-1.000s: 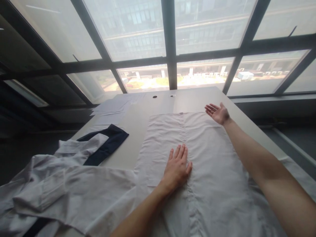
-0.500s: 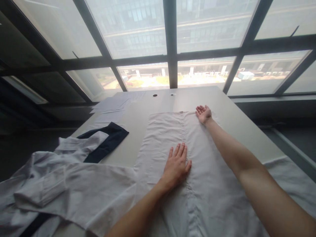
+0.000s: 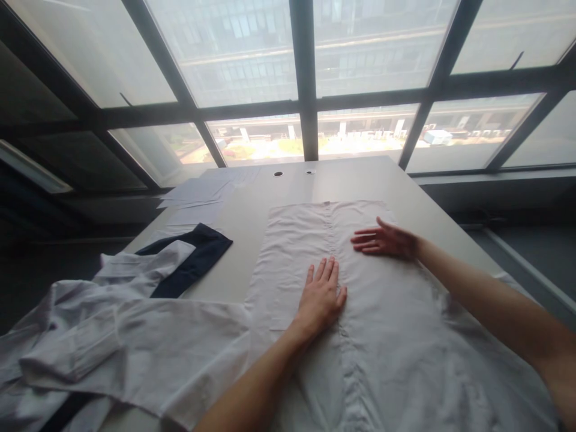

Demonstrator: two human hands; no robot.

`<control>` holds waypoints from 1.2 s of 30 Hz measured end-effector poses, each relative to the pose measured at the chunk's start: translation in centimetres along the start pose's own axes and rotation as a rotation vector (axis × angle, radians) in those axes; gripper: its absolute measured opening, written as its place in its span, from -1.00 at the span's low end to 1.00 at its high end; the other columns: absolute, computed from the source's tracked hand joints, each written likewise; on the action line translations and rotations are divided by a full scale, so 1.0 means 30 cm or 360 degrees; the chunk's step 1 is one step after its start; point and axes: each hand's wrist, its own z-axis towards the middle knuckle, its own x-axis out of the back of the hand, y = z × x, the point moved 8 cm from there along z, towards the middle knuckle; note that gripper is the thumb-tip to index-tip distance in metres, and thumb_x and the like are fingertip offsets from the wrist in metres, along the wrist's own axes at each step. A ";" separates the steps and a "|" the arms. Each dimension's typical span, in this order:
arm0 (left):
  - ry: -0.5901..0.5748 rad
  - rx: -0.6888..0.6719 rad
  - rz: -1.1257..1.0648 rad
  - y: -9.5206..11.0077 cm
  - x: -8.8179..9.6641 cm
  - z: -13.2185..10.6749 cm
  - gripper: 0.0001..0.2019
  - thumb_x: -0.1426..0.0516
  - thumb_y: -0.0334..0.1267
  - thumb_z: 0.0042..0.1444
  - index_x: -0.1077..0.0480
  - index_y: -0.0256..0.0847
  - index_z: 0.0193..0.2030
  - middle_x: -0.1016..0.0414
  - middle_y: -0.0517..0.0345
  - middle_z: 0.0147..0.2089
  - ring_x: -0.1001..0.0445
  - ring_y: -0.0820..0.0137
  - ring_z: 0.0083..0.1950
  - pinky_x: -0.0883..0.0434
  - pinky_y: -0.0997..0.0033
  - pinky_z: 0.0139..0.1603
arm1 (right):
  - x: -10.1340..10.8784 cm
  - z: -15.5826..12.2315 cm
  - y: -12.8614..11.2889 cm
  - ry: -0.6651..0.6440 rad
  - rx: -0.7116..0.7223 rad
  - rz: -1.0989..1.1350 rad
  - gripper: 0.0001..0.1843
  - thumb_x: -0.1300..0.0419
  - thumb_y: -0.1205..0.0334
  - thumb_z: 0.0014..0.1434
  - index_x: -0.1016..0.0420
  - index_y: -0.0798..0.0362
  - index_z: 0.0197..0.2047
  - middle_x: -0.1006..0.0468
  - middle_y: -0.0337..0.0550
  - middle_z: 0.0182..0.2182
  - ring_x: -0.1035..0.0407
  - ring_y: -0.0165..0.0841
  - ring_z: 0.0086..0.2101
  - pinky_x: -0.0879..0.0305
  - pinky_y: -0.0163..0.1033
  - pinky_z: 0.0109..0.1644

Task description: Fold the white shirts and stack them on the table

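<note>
A white garment [image 3: 297, 234], which looks like a long coat or shirt, lies spread over the table, its central seam or closure running lengthwise and puckered in places. My left hand [image 3: 320, 294] rests flat on it beside that seam, fingers stretched out. On the other side, my right hand [image 3: 382, 240] is over the cloth with its fingers extended toward the seam and its thumb raised; whether it touches the fabric I cannot tell. Nothing is held in either hand. One white sleeve [image 3: 180, 330] extends to the left.
Left of the garment lies a crumpled heap of white cloth [image 3: 72, 306] with a dark navy piece [image 3: 198, 252] under part of it. White paper sheets [image 3: 193, 195] lie on the far left of the white table [image 3: 346, 180]. Dark-framed windows [image 3: 308, 78] stand behind it.
My right hand has come back from the garment's far edge and turned from palm up, its fingers now pointing left. My left hand stays flat in the same place.
</note>
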 end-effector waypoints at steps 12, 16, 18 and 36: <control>0.0074 -0.0006 0.0013 0.012 0.019 -0.004 -0.35 0.12 -0.01 0.40 -0.02 -0.31 0.52 0.09 0.00 0.57 0.16 0.21 0.58 0.16 0.02 0.54 | -0.043 0.129 -0.107 -0.0266 0.0023 -0.0183 -0.47 0.08 -0.02 0.43 -0.47 0.15 0.17 -0.43 0.20 0.25 -0.40 -0.10 0.17 -0.24 0.16 0.30; 0.0084 -0.0014 0.0012 0.013 0.018 -0.004 -0.34 0.12 0.00 0.40 0.01 -0.30 0.53 0.09 0.00 0.57 0.17 0.21 0.58 0.16 0.02 0.54 | -0.200 0.182 0.068 -0.0719 -0.0615 -0.0499 -0.46 0.02 0.00 0.42 -0.41 0.22 0.22 -0.41 0.28 0.25 -0.44 -0.01 0.13 -0.27 0.19 0.26; 0.0069 -0.0018 -0.0005 0.013 0.014 -0.004 -0.35 0.11 0.00 0.40 -0.01 -0.29 0.52 0.08 0.00 0.56 0.16 0.21 0.58 0.16 0.01 0.54 | -0.173 0.285 -0.016 -0.0426 -0.0342 -0.0367 -0.53 0.00 0.06 0.42 -0.42 0.21 0.18 -0.47 0.27 0.19 -0.47 -0.06 0.08 -0.32 0.19 0.21; 0.0148 -0.0043 -0.0057 0.013 0.015 0.003 -0.40 0.08 -0.05 0.39 -0.15 -0.33 0.46 -0.13 -0.13 0.50 0.03 0.10 0.54 0.12 -0.07 0.52 | -0.385 0.097 0.156 0.0066 0.0364 0.0209 -0.61 0.06 0.12 0.45 -0.48 0.12 0.10 -0.57 0.07 0.10 -0.51 -0.22 0.05 -0.44 -0.04 0.16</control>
